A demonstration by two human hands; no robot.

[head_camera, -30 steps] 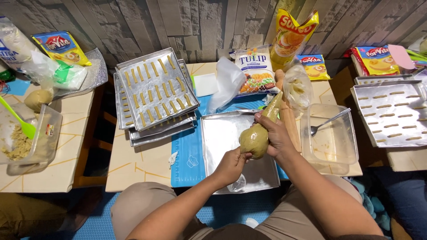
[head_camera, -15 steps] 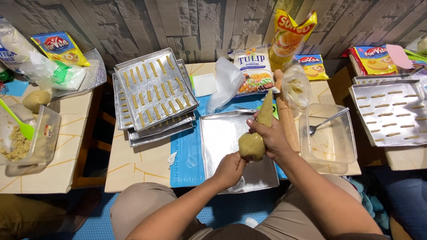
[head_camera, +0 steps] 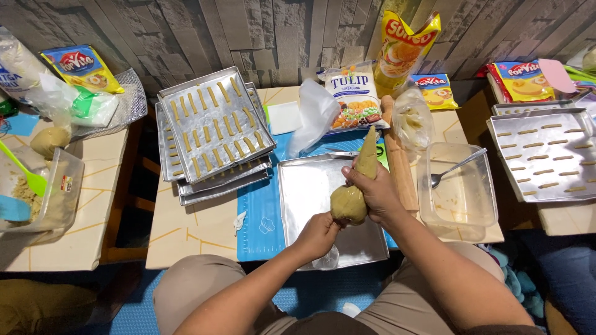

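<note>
Right hand [head_camera: 379,189] clamped around dough-filled piping bag [head_camera: 351,200] above empty tray [head_camera: 304,192]; left hand [head_camera: 318,234] pinching bag's bottom end; best squeezed steadily, tip near tray floor.

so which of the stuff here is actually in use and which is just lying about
In use:
- piping bag of dough, gripped by the right hand, left hand at its lower end
- bare metal tray under the hands

Lying about:
- stack of trays with piped dough strips
- rolling pin
- clear tub with a spoon
- snack and flour packets
</note>
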